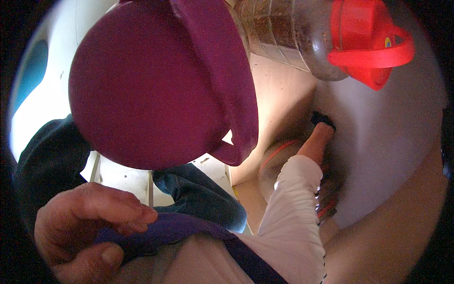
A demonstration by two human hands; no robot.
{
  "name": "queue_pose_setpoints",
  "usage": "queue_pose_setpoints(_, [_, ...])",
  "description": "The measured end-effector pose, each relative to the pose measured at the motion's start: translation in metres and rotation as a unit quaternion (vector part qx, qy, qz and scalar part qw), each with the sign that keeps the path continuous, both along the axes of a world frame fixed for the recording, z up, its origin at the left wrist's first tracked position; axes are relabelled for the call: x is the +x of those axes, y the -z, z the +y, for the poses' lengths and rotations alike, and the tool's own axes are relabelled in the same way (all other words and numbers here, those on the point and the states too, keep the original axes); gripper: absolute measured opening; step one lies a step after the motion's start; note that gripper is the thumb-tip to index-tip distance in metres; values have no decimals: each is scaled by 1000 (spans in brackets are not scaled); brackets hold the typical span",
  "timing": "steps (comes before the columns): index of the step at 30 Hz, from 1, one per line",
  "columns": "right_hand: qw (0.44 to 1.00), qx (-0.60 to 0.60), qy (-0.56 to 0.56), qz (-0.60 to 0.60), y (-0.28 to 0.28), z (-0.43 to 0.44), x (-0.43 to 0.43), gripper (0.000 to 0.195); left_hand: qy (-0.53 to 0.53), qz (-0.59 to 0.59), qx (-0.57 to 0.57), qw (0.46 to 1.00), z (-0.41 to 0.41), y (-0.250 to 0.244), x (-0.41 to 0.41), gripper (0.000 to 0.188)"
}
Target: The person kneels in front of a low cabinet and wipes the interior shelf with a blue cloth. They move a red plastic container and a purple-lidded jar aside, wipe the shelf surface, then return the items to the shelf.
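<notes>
My left hand (90,227) is close to the camera at the lower left. Its fingers are curled, and a gap shows between them and the thumb. Purple-blue cloth (184,225) at my body shows behind that gap. My right forearm, in a white sleeve (291,198), stretches towards a pale surface (369,142). A dark object or band (322,120) covers the arm's far end, so the fingers of my right hand are hidden. Under that forearm lies a round, partly see-through thing with a red edge (280,152).
A large maroon, lid-like object (149,85) with a band fills the upper middle. To its right lies a clear ribbed jar (280,32) with brown contents and a red handled lid (361,35). Dark blue trousers (202,198) and dark cloth (49,156) show below.
</notes>
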State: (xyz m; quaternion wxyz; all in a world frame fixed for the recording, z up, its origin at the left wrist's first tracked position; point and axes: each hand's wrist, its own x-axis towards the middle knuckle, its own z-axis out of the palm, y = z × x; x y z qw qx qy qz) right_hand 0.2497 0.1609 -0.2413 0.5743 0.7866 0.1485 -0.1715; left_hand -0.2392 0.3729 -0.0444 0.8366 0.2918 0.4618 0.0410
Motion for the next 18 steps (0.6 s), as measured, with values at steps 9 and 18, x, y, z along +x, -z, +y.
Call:
queue_pose_setpoints(9, [994,-90,-44,49,56,-56,90,29,25,-4,1,1000,6,1,7,30])
queue_pose_setpoints(18, [951,210,-183,136,58,-80,137,60,37,-19,37,998,21,7,-5,32])
